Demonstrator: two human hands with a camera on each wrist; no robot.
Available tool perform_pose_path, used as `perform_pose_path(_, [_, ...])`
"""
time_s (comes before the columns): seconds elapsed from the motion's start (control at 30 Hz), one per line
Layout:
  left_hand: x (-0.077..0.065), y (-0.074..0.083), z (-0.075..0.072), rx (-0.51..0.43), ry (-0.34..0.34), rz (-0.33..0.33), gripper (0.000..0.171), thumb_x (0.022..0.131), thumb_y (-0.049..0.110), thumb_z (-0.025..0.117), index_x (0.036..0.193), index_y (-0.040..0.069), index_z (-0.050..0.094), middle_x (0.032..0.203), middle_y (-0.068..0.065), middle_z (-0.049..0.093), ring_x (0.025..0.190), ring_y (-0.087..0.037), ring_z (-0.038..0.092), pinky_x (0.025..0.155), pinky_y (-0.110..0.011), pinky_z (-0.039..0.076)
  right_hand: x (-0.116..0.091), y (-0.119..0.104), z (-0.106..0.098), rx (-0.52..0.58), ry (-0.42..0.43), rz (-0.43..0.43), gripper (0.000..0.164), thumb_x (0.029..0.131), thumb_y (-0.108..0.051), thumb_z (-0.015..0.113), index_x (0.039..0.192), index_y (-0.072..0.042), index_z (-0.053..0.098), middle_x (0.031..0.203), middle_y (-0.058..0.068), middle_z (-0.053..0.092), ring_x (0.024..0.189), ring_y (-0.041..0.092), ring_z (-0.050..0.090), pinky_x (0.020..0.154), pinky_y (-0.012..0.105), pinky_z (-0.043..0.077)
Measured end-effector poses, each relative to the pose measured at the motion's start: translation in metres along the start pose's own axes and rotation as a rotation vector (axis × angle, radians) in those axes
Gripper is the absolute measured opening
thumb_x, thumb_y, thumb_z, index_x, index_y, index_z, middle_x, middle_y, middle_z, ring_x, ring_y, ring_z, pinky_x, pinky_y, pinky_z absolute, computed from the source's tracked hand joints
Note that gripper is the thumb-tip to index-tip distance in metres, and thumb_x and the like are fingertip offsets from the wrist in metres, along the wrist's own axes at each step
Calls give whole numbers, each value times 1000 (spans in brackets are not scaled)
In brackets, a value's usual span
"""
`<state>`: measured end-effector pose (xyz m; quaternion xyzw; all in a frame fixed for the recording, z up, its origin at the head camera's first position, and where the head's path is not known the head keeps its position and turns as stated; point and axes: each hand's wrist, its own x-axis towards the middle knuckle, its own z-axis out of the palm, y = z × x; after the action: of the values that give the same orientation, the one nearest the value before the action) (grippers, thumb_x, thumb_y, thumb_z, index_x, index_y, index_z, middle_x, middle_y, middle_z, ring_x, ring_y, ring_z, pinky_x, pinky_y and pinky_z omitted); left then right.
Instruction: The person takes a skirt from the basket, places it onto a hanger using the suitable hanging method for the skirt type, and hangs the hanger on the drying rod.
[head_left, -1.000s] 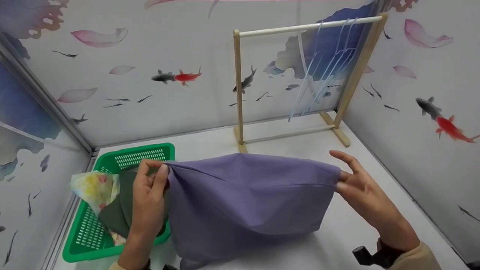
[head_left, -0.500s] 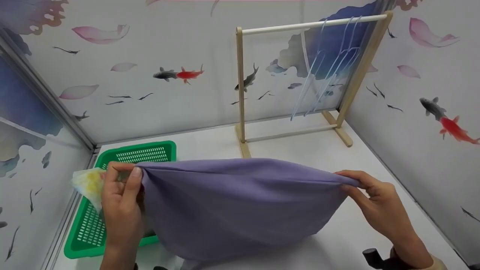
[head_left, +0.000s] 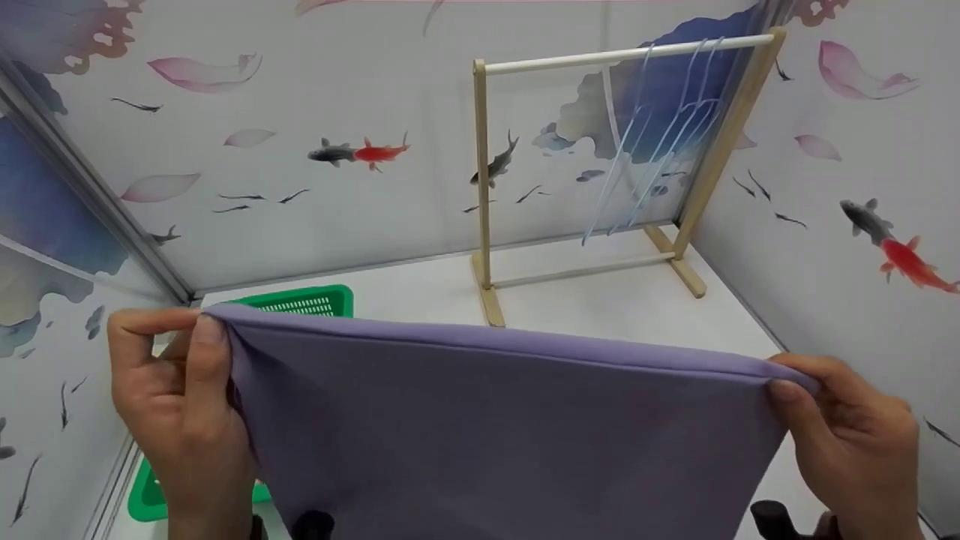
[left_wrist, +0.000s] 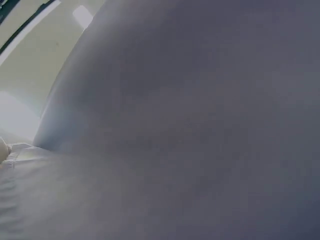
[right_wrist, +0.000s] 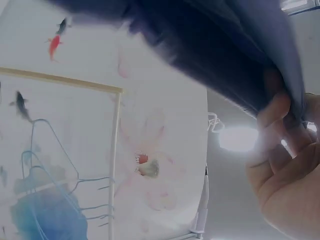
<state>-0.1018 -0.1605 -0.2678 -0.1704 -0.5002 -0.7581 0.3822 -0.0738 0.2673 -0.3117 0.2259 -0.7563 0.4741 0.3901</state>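
One green basket (head_left: 343, 292) is sitting at left on the white table (head_left: 405, 294), mostly hiding behind the purple cloth (head_left: 510, 435) and left hand (head_left: 176, 394); contents I am not making out. Left hand is pinching the cloth's upper left corner, thumb pressing on forefinger with only fabric between, other fingers curling in. Cloth is spanning from hand to hand on the near side, top edge almost straight, dipping slightly rightward, body hanging out of the head view. Far side, right of centre: wooden rack (head_left: 481, 180) is standing, blue hangers (head_left: 663, 154) hanging near its right end, well apart from the cloth. Right hand (head_left: 855, 427) is pinching the upper right corner, thumb on the near face, no gap showing.

Risks, my judgement: both grips are relying on small pinches, so a hard sideways pull could be freeing a corner. Low-hanging fabric could be snagging the basket if swung left.

Views: right wrist is showing what the head view is hiding, the right hand's fingers bending round beneath the cloth. Left wrist is giving me almost nothing but fabric; for the left pinch I am relying on the head view alone.
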Motion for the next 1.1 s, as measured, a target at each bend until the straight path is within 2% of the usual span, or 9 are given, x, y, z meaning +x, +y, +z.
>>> perform_pose_path(0.17, [12, -40, 9, 320, -56, -89, 18, 92, 8, 53, 101, -6, 46, 72, -19, 54, 52, -19, 48, 42, -24, 35, 10, 37, 20, -100, -64, 139, 15, 82, 12, 60, 96, 7, 65, 65, 8, 63, 52, 7, 57, 50, 14, 44])
perform_pose_path(0.33, [3, -127, -11, 644, -205, -217, 24, 97, 14, 46, 118, 4, 42, 101, -17, 60, 63, -25, 57, 48, -29, 45, 1, 134, 63, -7, -217, 453, 20, 92, -18, 57, 106, -6, 64, 70, 9, 64, 53, 15, 57, 47, 25, 47])
perform_pose_path(0.43, [-23, -169, -24, 861, -440, -321, 44, 97, 15, 47, 136, 6, 31, 132, -25, 42, 103, -35, 55, 76, -44, 49, -18, 190, 88, -32, -378, 586, 39, 94, -30, 52, 126, -8, 52, 99, 15, 65, 80, 25, 63, 66, 36, 52])
perform_pose_path(0.5, [-47, -186, -28, 986, -647, -369, 54, 95, 17, 51, 141, 3, 26, 143, -28, 22, 124, -39, 36, 92, -51, 38, -34, 215, 100, -92, -525, 616, 52, 95, -31, 50, 139, -6, 36, 123, 21, 54, 103, 34, 57, 81, 45, 47])
perform_pose_path(0.57, [-73, -195, -29, 1080, -854, -359, 55, 92, 20, 56, 139, 2, 33, 145, -27, 19, 130, -43, 23, 96, -56, 30, -49, 230, 107, -170, -647, 604, 60, 96, -29, 49, 143, -2, 25, 134, 25, 41, 117, 40, 45, 91, 51, 39])
perform_pose_path(0.7, [-113, -199, -28, 1063, -1158, -328, 38, 90, 24, 59, 125, 9, 52, 140, -22, 34, 127, -44, 29, 96, -56, 30, -72, 236, 115, -249, -783, 546, 56, 94, -24, 54, 138, 5, 34, 137, 28, 35, 123, 44, 35, 98, 54, 29])
perform_pose_path(0.77, [-128, -197, -29, 1009, -1277, -334, 35, 90, 27, 59, 121, 11, 55, 133, -14, 46, 122, -36, 39, 95, -51, 35, -80, 231, 118, -279, -828, 504, 50, 93, -21, 56, 132, 7, 43, 134, 30, 37, 124, 45, 34, 99, 54, 27])
perform_pose_path(0.9, [-152, -192, -34, 893, -1420, -438, 30, 87, 34, 62, 112, 16, 62, 109, 5, 60, 102, -14, 52, 85, -34, 43, -94, 222, 119, -356, -945, 442, 51, 91, -23, 58, 132, 5, 45, 137, 30, 33, 126, 49, 26, 96, 60, 26])
perform_pose_path(1.1, [-175, -188, -43, 755, -1602, -585, 16, 82, 39, 66, 89, 25, 70, 78, 19, 58, 72, -2, 45, 67, -25, 38, -101, 218, 116, -470, -1069, 409, 63, 90, -35, 57, 140, -2, 36, 145, 26, 21, 130, 50, 13, 91, 67, 24])
